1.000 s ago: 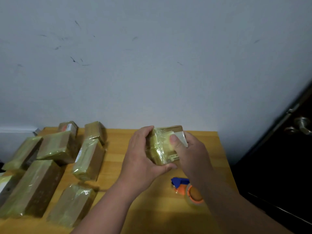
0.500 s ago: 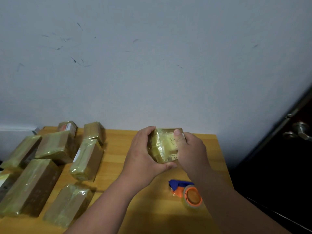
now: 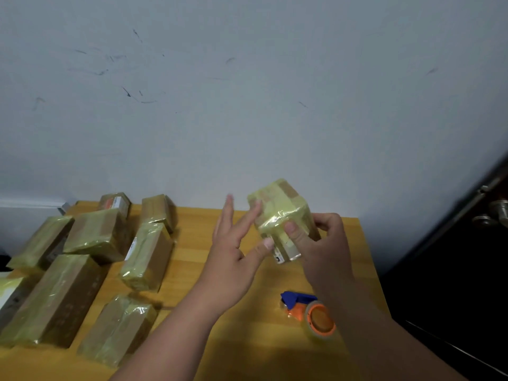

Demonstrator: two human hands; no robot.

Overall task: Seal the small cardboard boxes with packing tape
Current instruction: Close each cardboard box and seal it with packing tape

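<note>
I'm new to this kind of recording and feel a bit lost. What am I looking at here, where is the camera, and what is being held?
There is no machine here: a person works with two bare hands, and one wide-angle camera worn on their head looks forward and down. The right hand grips a small cardboard box wrapped in yellowish packing tape, lifted above a wooden table. The left hand is open, its straight fingers touching the box's side. On the table near the right forearm lies a tape dispenser, blue and orange, with a roll on it. To the left lie several taped boxes in a loose group. Behind is a pale, scuffed wall; at the far right, a dark door.
</note>
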